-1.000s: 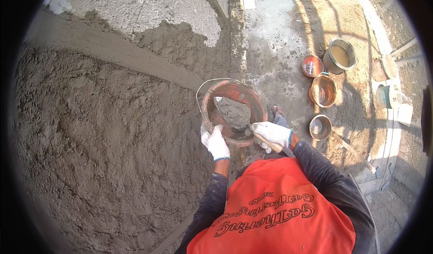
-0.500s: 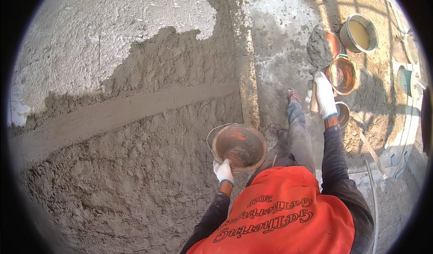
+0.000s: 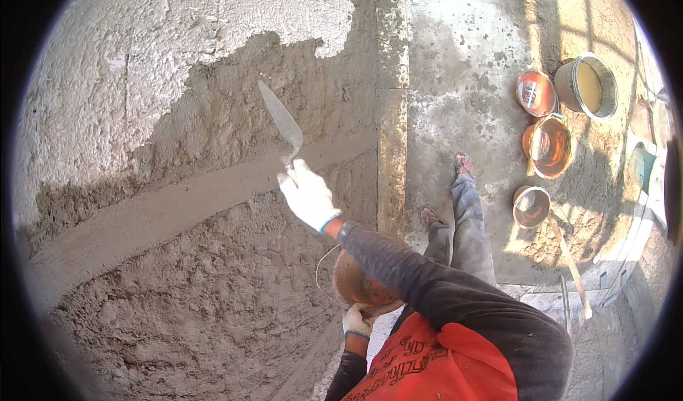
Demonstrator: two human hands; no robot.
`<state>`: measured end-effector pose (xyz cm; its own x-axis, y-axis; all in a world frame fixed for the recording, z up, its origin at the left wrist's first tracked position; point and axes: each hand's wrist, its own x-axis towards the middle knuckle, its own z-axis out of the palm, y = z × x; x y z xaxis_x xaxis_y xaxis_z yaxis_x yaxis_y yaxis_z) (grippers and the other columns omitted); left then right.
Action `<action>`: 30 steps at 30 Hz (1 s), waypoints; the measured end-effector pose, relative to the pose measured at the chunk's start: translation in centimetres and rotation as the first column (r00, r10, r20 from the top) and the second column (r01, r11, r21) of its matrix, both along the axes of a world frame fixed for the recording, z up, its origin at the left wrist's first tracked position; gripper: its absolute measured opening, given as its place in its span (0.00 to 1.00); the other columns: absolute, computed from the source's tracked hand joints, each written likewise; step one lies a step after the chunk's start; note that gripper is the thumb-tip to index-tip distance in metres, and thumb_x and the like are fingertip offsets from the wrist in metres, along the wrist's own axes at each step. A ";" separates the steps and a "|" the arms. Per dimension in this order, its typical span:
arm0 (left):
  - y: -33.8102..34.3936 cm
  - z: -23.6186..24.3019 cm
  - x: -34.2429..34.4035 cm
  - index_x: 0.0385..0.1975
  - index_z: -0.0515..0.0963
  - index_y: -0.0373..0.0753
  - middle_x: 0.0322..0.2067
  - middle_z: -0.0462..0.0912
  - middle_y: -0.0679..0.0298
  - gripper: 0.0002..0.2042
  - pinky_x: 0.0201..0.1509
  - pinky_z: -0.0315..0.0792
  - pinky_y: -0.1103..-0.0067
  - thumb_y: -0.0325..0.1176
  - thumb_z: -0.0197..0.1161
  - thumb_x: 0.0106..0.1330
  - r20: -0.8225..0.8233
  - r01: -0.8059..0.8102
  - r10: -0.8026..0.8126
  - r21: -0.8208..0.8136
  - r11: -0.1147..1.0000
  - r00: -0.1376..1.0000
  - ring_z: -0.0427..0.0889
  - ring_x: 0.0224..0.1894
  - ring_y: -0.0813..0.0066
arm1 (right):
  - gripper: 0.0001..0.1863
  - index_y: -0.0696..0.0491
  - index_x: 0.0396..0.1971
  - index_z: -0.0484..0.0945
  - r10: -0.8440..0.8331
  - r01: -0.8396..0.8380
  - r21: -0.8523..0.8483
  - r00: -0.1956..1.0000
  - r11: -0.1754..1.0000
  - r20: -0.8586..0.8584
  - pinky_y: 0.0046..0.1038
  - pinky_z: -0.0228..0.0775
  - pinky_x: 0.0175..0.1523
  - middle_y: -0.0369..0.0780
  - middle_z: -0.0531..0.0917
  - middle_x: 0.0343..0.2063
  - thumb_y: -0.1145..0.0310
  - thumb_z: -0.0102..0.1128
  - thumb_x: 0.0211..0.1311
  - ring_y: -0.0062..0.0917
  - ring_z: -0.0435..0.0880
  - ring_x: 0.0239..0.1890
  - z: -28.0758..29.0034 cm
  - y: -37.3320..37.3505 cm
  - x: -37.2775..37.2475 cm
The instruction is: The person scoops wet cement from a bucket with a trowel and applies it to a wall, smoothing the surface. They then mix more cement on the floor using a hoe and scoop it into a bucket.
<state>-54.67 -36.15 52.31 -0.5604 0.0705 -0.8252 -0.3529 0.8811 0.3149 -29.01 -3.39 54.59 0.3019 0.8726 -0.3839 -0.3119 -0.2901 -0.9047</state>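
Observation:
My gloved right hand (image 3: 306,194) grips a trowel (image 3: 282,116) by its handle, reaching across my body over the mortar-coated wall (image 3: 235,95). The pointed blade shows bare grey metal with no lump on it. Low in front of me, my gloved left hand (image 3: 356,321) holds an orange, mortar-stained bucket (image 3: 348,280) by its rim; my right arm hides part of that bucket. The wall has rough wet mortar, a smooth diagonal band (image 3: 121,223) and a pale uncovered upper area (image 3: 142,31).
On the concrete floor (image 3: 462,81) at the right stand several containers: a grey bucket of cloudy liquid (image 3: 587,88), orange buckets (image 3: 546,147) and a smaller one (image 3: 531,207). A wooden-handled tool (image 3: 569,266) lies beside them. My sandalled feet are beside the wall's edge strip (image 3: 391,152).
My right hand has swung with the trowel from the bucket, out rightward, then left to the wall. The mortar lump that was on the blade is gone from it. My left hand still holds the bucket.

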 end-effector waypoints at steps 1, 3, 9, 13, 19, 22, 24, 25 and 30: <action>-0.4 0.1 -0.2 0.38 0.78 0.34 0.38 0.81 0.53 0.04 0.49 0.83 0.40 0.25 0.58 0.70 0.003 -0.067 0.067 0.018 0.998 0.998 0.84 0.40 0.47 | 0.23 0.54 0.57 0.74 0.123 -0.120 0.038 0.986 0.992 -0.113 0.54 0.79 0.52 0.54 0.88 0.42 0.50 0.59 0.79 0.57 0.89 0.48 4.4 -1.9 -1.1; -0.5 -1.2 -3.0 0.38 0.77 0.34 0.38 0.81 0.53 0.03 0.53 0.83 0.37 0.25 0.60 0.68 0.111 -0.017 0.008 0.079 0.997 0.994 0.84 0.42 0.49 | 0.22 0.54 0.56 0.74 0.350 -0.337 0.098 0.916 0.936 -0.196 0.54 0.78 0.50 0.54 0.88 0.40 0.49 0.58 0.79 0.57 0.89 0.46 11.1 -5.7 -0.4; 6.4 -0.5 7.3 0.63 0.72 0.42 0.50 0.81 0.52 0.28 0.47 0.87 0.49 0.16 0.60 0.61 0.166 0.164 -0.270 0.471 0.867 0.949 0.86 0.47 0.50 | 0.20 0.53 0.51 0.80 0.564 -0.556 -0.239 0.539 0.796 0.626 0.51 0.84 0.48 0.54 0.90 0.38 0.51 0.56 0.77 0.53 0.91 0.43 -2.4 -20.6 10.4; 8.3 2.2 8.1 0.66 0.74 0.37 0.48 0.88 0.52 0.29 0.49 0.86 0.63 0.20 0.63 0.61 -0.029 0.545 -0.607 0.476 0.690 0.794 0.89 0.43 0.53 | 0.17 0.53 0.49 0.81 0.791 -0.635 -0.558 0.141 0.534 0.595 0.51 0.84 0.45 0.54 0.90 0.37 0.55 0.57 0.76 0.51 0.92 0.40 2.1 -27.7 12.4; 8.2 8.4 13.8 0.73 0.72 0.33 0.61 0.83 0.36 0.35 0.67 0.77 0.57 0.37 0.66 0.63 -0.555 0.926 -0.794 0.377 0.027 0.249 0.83 0.62 0.36 | 0.15 0.55 0.47 0.79 0.616 -0.320 -0.605 -0.078 0.729 0.784 0.50 0.86 0.43 0.54 0.90 0.37 0.59 0.59 0.74 0.50 0.94 0.39 -0.4 -30.4 8.2; 7.7 8.4 12.5 0.72 0.72 0.30 0.59 0.83 0.35 0.35 0.67 0.77 0.58 0.34 0.67 0.63 -0.586 0.868 -0.714 0.493 0.062 0.383 0.82 0.62 0.35 | 0.17 0.57 0.53 0.77 0.631 -0.519 -0.644 -0.234 0.562 0.739 0.51 0.85 0.37 0.55 0.90 0.36 0.59 0.58 0.75 0.49 0.93 0.34 2.8 -34.1 8.4; 7.2 9.1 11.4 0.72 0.72 0.31 0.58 0.84 0.37 0.33 0.66 0.78 0.59 0.30 0.66 0.63 -0.625 0.867 -0.666 0.494 0.068 0.408 0.83 0.61 0.37 | 0.16 0.56 0.52 0.77 0.519 -0.383 -0.540 -0.165 0.750 0.839 0.51 0.84 0.35 0.53 0.89 0.34 0.59 0.58 0.75 0.49 0.92 0.33 7.1 -31.5 8.3; 7.0 10.2 11.1 0.71 0.73 0.31 0.59 0.84 0.37 0.32 0.66 0.78 0.59 0.30 0.65 0.63 -0.630 0.846 -0.653 0.533 0.030 0.420 0.83 0.62 0.37 | 0.16 0.56 0.51 0.77 0.444 -0.302 -0.468 -0.149 0.830 0.883 0.50 0.83 0.34 0.52 0.89 0.33 0.60 0.58 0.75 0.48 0.92 0.31 8.7 -29.8 8.7; 9.3 13.8 10.8 0.70 0.74 0.27 0.62 0.83 0.38 0.31 0.70 0.75 0.64 0.25 0.65 0.63 -0.733 0.752 -0.492 0.624 -0.211 0.470 0.83 0.65 0.42 | 0.15 0.60 0.45 0.82 0.401 -0.172 -0.411 -0.088 0.895 0.912 0.50 0.85 0.41 0.56 0.90 0.33 0.63 0.56 0.73 0.51 0.93 0.36 9.5 -26.4 8.0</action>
